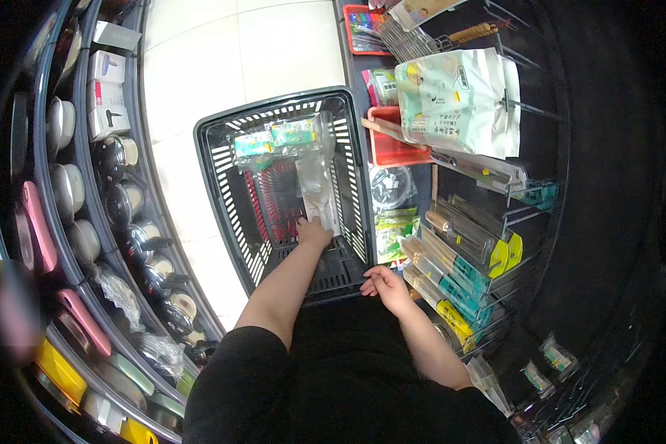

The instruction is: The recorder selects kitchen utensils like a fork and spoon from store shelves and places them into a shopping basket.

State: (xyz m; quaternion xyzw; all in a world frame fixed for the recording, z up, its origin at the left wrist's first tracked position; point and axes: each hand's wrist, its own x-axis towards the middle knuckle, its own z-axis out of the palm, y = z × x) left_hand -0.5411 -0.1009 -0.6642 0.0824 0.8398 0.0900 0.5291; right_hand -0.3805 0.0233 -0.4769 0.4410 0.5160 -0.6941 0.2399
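Note:
My left hand [314,233] reaches down into a black plastic shopping basket [280,105]. Its fingers are at the lower end of a clear plastic package [316,186]; whether they grip it cannot be told. Across the far end of the basket lie clear packets with green and yellow labels [294,139]. Bristly red-and-black items [277,200] lie left of the clear package. My right hand [386,286] is just outside the basket's near right corner, its fingers partly curled, with nothing seen in it.
Shelves of pans and lidded pots [127,202] curve along the left. A hanging rack at right holds a large pale bag [455,102], packs of wooden chopsticks [444,272] and other utensils. Red trays [391,147] stand on the shelf right of the basket.

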